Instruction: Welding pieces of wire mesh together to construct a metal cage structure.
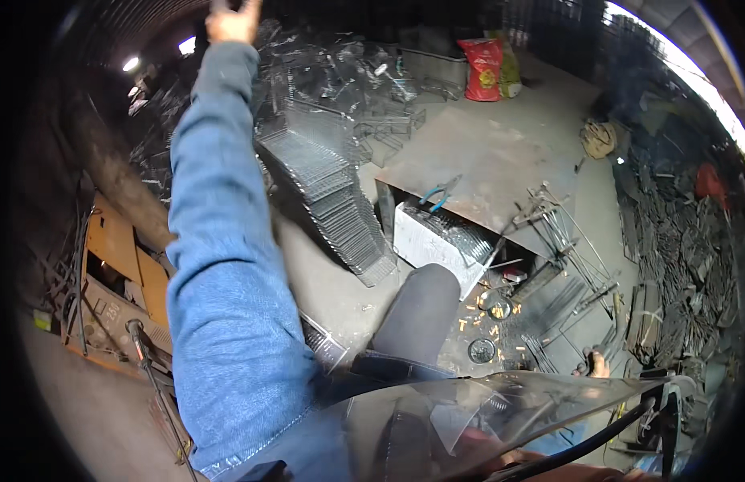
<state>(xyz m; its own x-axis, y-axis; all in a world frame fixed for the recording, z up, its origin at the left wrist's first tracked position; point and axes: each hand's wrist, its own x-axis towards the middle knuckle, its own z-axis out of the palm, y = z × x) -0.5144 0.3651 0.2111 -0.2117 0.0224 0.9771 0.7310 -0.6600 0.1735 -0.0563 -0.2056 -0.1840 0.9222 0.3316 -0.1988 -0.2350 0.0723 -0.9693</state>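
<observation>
My left hand (232, 22) is stretched far up at the top edge of the view, on the end of a blue denim sleeve (220, 265). Its fingers are cut off by the rim, so any grip is hidden. Nearest to it are piled wire racks (324, 72). A blurred, skin-coloured shape that may be my right hand (510, 459) lies low behind a clear curved visor (501, 402), next to a black cable (597, 438). My knee in dark trousers (421, 301) points at the floor.
A slanted stack of wire mesh grids (336, 201) leans beside a steel-topped table (485, 153) with blue-handled pliers (437, 195) on it. A white box (425, 239), two small bowls (482, 350), bent rods (565, 233), a red sack (483, 68) and an orange machine (116, 273) surround me.
</observation>
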